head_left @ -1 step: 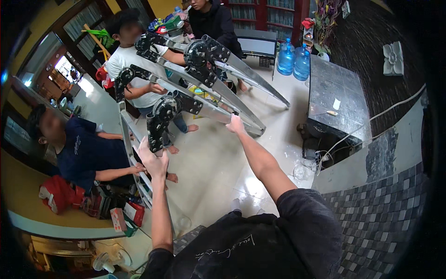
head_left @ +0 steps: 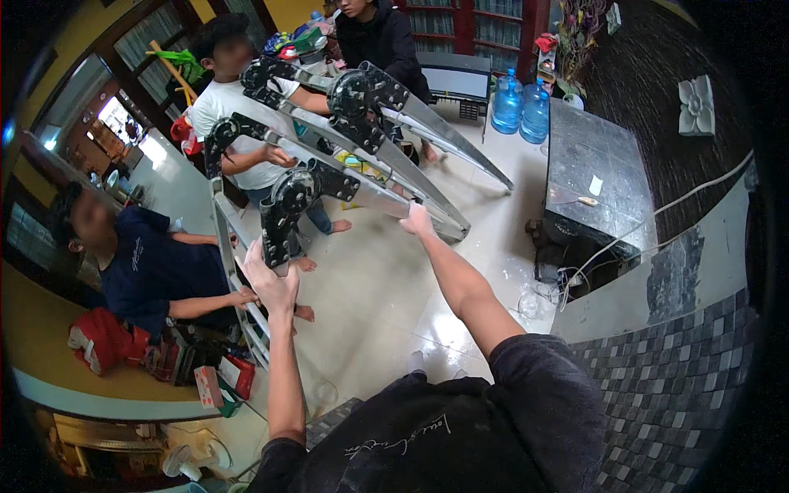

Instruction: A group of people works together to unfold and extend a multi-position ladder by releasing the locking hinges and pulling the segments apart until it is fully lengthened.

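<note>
A folding aluminium ladder (head_left: 380,198) with big black locking hinges is held up in front of me, bent at its joints. My left hand (head_left: 271,279) is closed around the rail just below the nearest black hinge (head_left: 293,200). Further right, my right hand (head_left: 417,220) grips the near rail of the section that slopes down to the right. At the left, a person in a dark blue shirt (head_left: 168,263) has hands on the lower ladder section. Behind the ladder, a person in a white shirt (head_left: 238,123) also holds a rail.
A dark low table (head_left: 596,156) stands at the right, with a scraper-like tool (head_left: 585,201) on it. Two blue water jugs (head_left: 506,103) are beyond it. A pale cable (head_left: 633,234) crosses near the table. Another person in black (head_left: 382,45) sits at the back.
</note>
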Available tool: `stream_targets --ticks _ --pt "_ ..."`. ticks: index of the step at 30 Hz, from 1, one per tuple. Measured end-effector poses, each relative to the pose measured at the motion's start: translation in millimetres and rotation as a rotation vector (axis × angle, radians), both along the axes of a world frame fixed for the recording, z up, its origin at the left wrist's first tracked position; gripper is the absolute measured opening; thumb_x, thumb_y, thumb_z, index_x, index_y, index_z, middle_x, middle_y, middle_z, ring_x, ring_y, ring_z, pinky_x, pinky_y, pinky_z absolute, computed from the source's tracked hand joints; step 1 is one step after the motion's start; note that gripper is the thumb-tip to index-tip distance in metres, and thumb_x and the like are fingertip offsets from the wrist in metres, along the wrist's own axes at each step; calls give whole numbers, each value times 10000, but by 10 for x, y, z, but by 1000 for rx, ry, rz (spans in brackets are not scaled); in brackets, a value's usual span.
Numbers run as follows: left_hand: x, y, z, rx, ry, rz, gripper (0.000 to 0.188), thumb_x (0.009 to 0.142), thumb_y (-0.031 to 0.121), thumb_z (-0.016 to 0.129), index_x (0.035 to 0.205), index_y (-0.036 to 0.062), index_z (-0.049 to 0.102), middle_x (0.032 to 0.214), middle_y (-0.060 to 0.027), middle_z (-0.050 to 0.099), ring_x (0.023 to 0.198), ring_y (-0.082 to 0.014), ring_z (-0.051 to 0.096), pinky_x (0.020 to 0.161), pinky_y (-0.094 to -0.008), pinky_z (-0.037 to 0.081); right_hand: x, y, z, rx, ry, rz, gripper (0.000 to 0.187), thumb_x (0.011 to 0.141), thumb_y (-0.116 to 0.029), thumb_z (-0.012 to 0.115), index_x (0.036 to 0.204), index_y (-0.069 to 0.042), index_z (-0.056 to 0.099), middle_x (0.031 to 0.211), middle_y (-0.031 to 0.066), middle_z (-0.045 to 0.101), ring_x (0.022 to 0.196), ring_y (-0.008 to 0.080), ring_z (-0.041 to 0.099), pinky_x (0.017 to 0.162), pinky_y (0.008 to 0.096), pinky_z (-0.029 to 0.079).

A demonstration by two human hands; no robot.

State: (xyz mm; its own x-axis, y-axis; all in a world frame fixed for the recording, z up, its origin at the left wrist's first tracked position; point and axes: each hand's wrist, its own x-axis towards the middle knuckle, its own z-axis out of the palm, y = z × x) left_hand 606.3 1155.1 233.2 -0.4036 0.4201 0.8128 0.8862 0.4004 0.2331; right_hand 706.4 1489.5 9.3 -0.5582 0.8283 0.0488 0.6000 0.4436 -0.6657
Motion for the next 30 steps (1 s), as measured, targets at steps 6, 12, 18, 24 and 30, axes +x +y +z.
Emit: stream_targets --ticks 6,12,18,24,30 --pt "173 -250 -327 10 -18 103 842 610 199 770 1324 -2 372 1342 -210 421 1263 -397 369 1083 -506 240 187 24 -171 -12 138 39 639 712 -336 705 1218 4 512 1191 219 569 1130 359 534 972 410 433" --pt "215 -383 -767 24 -160 153 914 556 114 787 1332 3 317 1384 -196 353 1281 -380 331 1074 -459 268 618 108 -229 -71 14 185 715 750 -398 670 1302 1 453 1256 220 546 1183 337 517 982 402 418" --pt "192 -433 -991 56 -231 160 689 597 90 729 1205 3 418 1189 -197 494 1102 -382 484 955 -432 397 1347 29 -691 -272 -221 374 619 763 -430 648 1206 -10 543 1091 214 625 974 311 623 844 376 492" --pt "202 -383 -1072 64 -466 169 530 667 146 695 1124 25 455 979 -228 589 924 -423 568 798 -477 459 2721 -246 -1679 -743 -258 271 338 813 -342 643 961 -40 616 747 70 616 614 177 597 538 323 505" --pt "274 -360 -1037 86 -398 219 473 673 150 692 1078 42 472 908 -214 612 865 -415 593 741 -484 474 4268 -797 -2166 -971 -297 -2 345 825 -280 585 1055 -26 621 862 159 641 625 248 629 558 369 532"
